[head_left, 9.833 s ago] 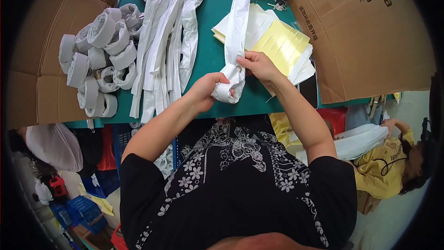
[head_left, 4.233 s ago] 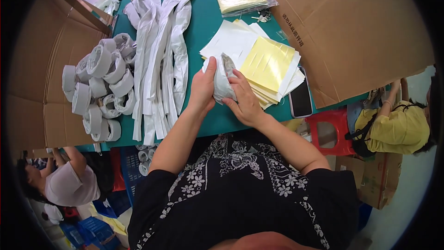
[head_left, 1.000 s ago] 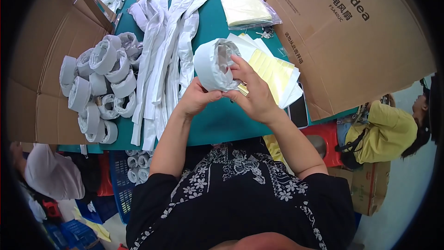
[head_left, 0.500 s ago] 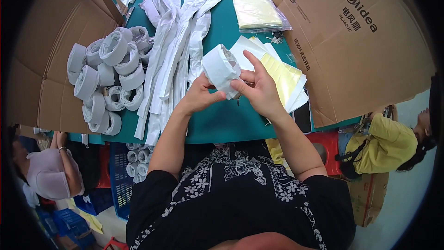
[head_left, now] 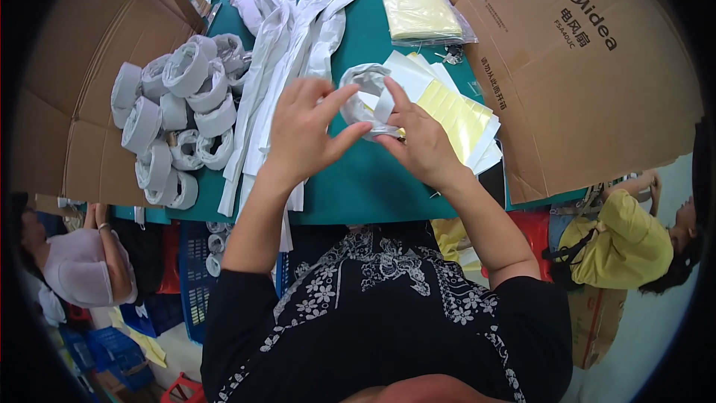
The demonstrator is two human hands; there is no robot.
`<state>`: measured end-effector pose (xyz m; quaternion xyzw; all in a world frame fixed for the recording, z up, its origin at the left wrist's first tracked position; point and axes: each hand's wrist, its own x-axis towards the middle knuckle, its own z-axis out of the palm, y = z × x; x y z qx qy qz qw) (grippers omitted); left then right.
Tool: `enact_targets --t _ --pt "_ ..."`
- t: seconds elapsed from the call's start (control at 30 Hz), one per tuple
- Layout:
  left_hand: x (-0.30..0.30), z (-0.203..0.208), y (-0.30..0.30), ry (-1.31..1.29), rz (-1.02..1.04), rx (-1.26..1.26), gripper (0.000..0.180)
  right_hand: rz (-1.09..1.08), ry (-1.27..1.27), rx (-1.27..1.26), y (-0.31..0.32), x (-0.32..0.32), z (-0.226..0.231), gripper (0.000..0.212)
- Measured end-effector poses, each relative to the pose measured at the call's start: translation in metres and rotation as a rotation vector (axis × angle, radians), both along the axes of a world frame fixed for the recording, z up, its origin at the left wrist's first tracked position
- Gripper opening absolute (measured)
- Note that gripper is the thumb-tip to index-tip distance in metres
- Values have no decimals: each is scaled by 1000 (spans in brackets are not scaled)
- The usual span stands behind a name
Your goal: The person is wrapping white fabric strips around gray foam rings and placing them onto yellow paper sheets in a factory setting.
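A coiled white fabric ring [head_left: 352, 113] is held above the table, its hollow middle turned toward me. My right hand [head_left: 426, 142] grips its right side, with fingers inside the loop and the thumb at its lower edge. My left hand [head_left: 302, 130] is open at the ring's left, thumb and forefinger spread apart with their tips close to its rim. Whether those tips touch it I cannot tell. White and yellow sheets [head_left: 459, 116] lie beyond my right hand. Long white fabric strips [head_left: 261, 82] stretch across the table behind my left hand.
Several similar white rings [head_left: 142, 125] are piled at the left, beside an open cardboard box [head_left: 97, 104]. Another cardboard box [head_left: 582, 97] stands at the right. A bagged yellow stack [head_left: 421, 11] and keys [head_left: 453, 54] lie on the green table [head_left: 350, 205]. People sit on both sides.
My left hand has come off the ring and moved left, its fingers spreading. The ring has turned so its opening shows, still in my right hand.
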<state>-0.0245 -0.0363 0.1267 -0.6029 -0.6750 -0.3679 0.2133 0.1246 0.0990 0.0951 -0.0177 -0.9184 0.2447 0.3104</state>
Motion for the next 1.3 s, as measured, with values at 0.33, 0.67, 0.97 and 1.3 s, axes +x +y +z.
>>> enact_targets --t 0.33,0.67,0.97,1.3 --pt "-1 -15 13 -129 -286 -251 30 -25 -151 -254 6 0 16 86" --pt "-11 -37 5 -587 -530 -318 30 354 -530 -603 25 -7 27 73" --pt "-18 -30 2 286 -598 -127 28 463 -710 -1042 35 -16 8 61" --pt "-8 -35 -15 310 -376 -124 32 288 -658 -1481 18 -22 -16 36"
